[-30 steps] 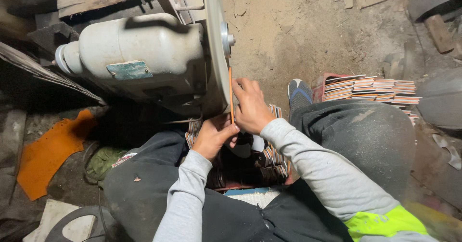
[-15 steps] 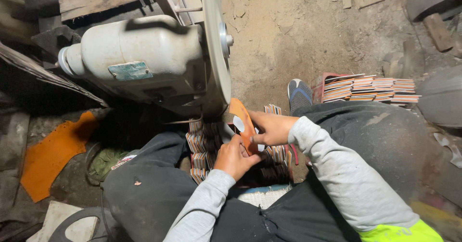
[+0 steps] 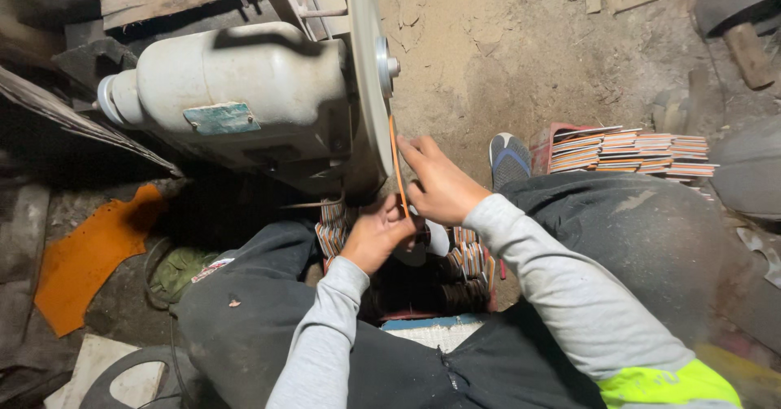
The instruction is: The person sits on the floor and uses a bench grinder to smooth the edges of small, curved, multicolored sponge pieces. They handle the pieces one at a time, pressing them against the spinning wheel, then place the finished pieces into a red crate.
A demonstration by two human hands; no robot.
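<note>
While stacked orange pieces (image 3: 630, 153) lie right of the motor (image 3: 236, 91), both hands, left hand (image 3: 376, 234) and right hand (image 3: 439, 185), pinch a thin orange sheet (image 3: 396, 165) edge-on, its long axis upright, just beside the grinding disc (image 3: 366, 75).

**Where everything sits around the disc**

The large cream metal motor housing (image 3: 236, 91) lies left of the upright grey grinding disc (image 3: 368, 83), which is mounted on its right end. Just right of the disc's face stands the thin orange strip (image 3: 396, 165), held on edge between the left hand (image 3: 376, 234) below and the right hand (image 3: 439, 183) to its right. Beneath both hands, between the knees, sits a box of stacked thin pieces (image 3: 468, 258). A second row of stacked thin pieces (image 3: 630, 153) lies far right, beyond the grey shoe toe (image 3: 510, 157). A flat orange sheet scrap (image 3: 85, 254) lies on the ground at far left.
</note>
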